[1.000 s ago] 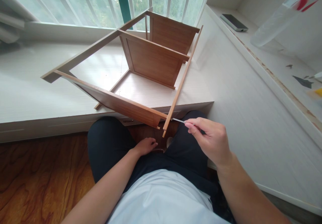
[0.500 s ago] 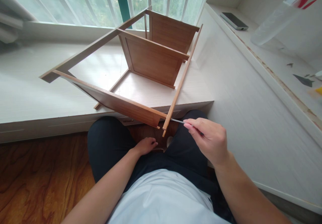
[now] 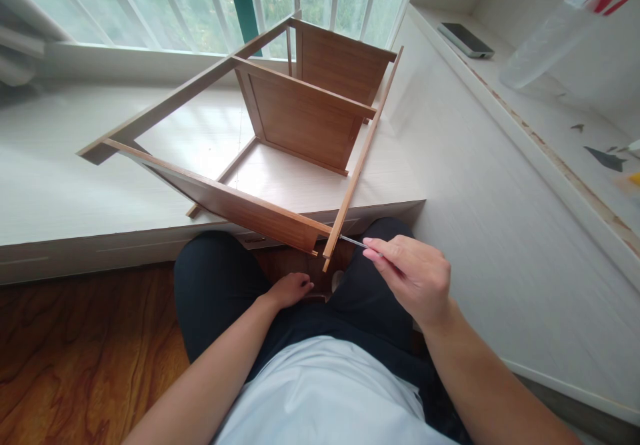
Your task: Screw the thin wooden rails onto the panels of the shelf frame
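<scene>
A brown wooden shelf frame [image 3: 303, 118] with several panels lies on its side on the white ledge, its near end sticking out over my knees. My right hand [image 3: 413, 273] is closed in a pinch on a thin metal rod that looks like a hex key [image 3: 353, 240]. Its tip meets the outer side of the near right rail [image 3: 345, 215], close to the rail's lower end. The rod's rear end is hidden in my fingers. My left hand [image 3: 290, 290] rests in my lap below the near panel [image 3: 250, 206], fingers curled, with nothing visible in it.
Beyond the white ledge [image 3: 60, 185] is a barred window [image 3: 175, 5]. On the right, a white side wall [image 3: 480, 232] carries a shelf with a phone [image 3: 466, 40], a plastic bottle [image 3: 555, 45] and small dark scraps [image 3: 604, 158]. Wooden floor [image 3: 90, 345] shows at lower left.
My right hand's fingers have shifted and turned slightly on the hex key. The shelf frame and my left hand stay where they were.
</scene>
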`<state>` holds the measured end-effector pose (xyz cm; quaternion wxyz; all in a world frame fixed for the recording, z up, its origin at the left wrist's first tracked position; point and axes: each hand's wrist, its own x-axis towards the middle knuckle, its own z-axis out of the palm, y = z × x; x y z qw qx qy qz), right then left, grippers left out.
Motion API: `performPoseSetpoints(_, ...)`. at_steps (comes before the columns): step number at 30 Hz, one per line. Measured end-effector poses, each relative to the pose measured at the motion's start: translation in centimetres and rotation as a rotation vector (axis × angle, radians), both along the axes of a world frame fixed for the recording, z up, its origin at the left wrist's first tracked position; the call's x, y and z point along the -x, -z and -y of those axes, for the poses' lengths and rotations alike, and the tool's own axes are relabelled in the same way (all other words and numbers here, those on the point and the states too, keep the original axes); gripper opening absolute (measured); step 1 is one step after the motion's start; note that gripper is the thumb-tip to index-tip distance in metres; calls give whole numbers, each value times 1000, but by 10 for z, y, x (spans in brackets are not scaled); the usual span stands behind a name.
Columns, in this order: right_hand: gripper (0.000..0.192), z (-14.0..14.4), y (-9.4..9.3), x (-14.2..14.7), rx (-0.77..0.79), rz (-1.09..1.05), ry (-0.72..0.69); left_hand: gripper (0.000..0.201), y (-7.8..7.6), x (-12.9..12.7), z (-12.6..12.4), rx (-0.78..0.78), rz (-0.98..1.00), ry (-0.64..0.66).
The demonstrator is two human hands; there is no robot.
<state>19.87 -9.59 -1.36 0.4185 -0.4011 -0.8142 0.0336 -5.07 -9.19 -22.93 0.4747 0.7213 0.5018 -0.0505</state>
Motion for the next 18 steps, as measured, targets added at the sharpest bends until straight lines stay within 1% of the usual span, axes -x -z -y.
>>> performPoseSetpoints(2, 21, 2, -1, 2, 48, -39, -1, 34, -1, 0, 0, -3, 0, 5)
performPoseSetpoints(5, 11, 5, -5, 8, 193, -139, 17, 34, -1, -1, -1, -3, 2, 10)
performPoseSetpoints(7, 10, 6, -8, 11, 324, -230, 56, 34, -1, -1, -1, -4, 7, 11)
performPoseSetpoints(10, 15, 7, -11, 15, 555, -404, 108, 35, 0, -1, -1, 3, 13, 5)
performPoseSetpoints(12, 19, 6, -11, 16, 721, -538, 114, 35, 1, 0, -1, 5, 13, -1)
performPoseSetpoints(15, 26, 2, -11, 17, 965, -761, 73, 33, 1, 0, 0, 9, 10, -10)
performPoseSetpoints(18, 30, -4, -9, 18, 1236, -985, -57, 32, 1, 0, 0, 10, 11, -9)
